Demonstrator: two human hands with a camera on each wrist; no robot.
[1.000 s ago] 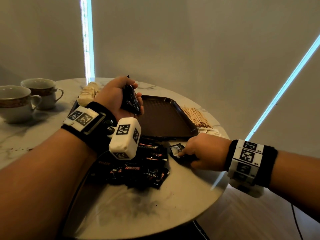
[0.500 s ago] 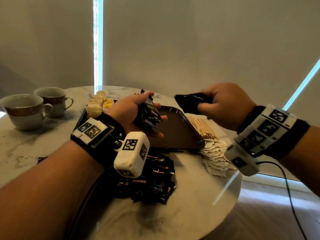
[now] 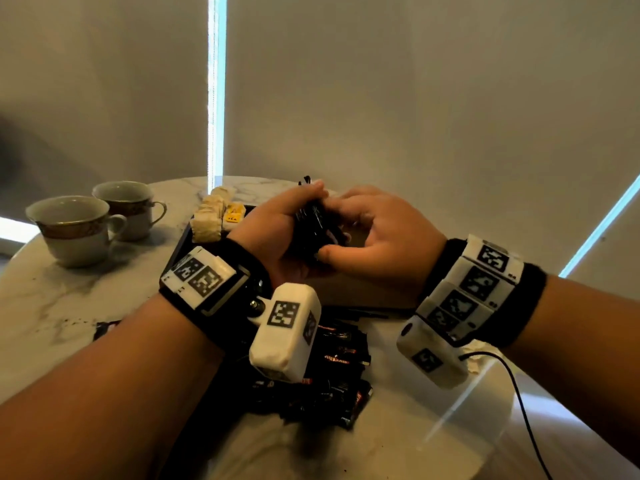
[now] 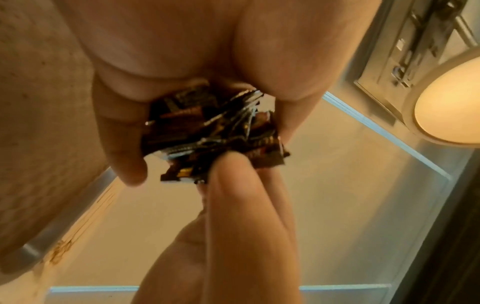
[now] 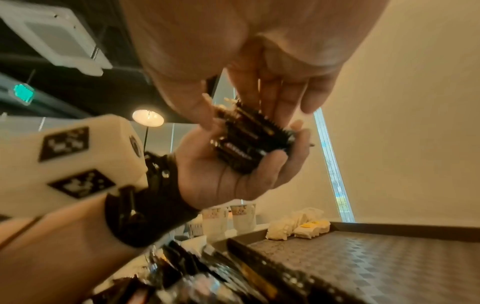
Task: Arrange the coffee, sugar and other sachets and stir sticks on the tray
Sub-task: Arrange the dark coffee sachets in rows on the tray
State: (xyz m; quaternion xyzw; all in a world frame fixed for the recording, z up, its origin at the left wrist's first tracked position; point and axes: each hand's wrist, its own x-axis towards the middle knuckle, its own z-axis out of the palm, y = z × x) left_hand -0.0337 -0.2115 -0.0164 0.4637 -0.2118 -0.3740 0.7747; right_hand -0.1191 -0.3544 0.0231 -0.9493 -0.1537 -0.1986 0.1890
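Observation:
My left hand (image 3: 298, 220) grips a stack of dark coffee sachets (image 3: 313, 223) upright above the brown tray (image 3: 180, 252). My right hand (image 3: 343, 230) has come against that stack, its thumb below and its fingers on the far side, pinching the sachets. In the left wrist view the stack (image 4: 207, 131) sits between my left fingers, with right fingertips (image 4: 228, 164) touching its lower edge. The right wrist view shows the stack (image 5: 246, 142) lying in my left palm (image 5: 228, 179). A loose pile of dark sachets (image 3: 332, 375) lies on the table under my wrists.
Tea bags (image 3: 207, 220) fill the tray's far left corner. Two cups (image 3: 76, 226) (image 3: 128, 206) stand on the marble table (image 3: 69, 306) at the left. A black cable (image 3: 519, 396) hangs from my right wrist. My right wrist hides the stir sticks.
My right hand lifted a dark sachet from the table, carried it up and left, and now meets the stack in my left hand. The left hand rose slightly.

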